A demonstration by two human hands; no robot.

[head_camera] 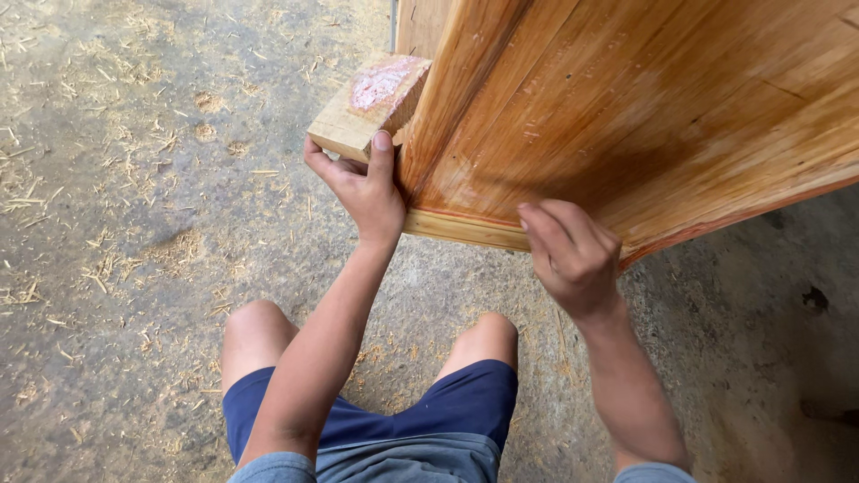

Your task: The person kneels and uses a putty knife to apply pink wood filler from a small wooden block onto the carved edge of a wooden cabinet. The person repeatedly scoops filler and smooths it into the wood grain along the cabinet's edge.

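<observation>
My left hand (pixel 362 183) grips a small wooden block (pixel 369 105) with a pinkish smear on its top face, held against the left edge of a large varnished wooden panel (pixel 644 107). My right hand (pixel 573 255) is curled at the panel's lower edge, fingers pressed on the pale edge strip (pixel 465 230); whether something small lies under the fingers is hidden. The panel is orange-brown, made of joined boards, and fills the upper right.
A concrete floor (pixel 134 224) strewn with wood shavings and sawdust lies below. My knees (pixel 259 326) in blue shorts are bent under the panel's near edge. A dark damp patch (pixel 814 300) marks the floor at right.
</observation>
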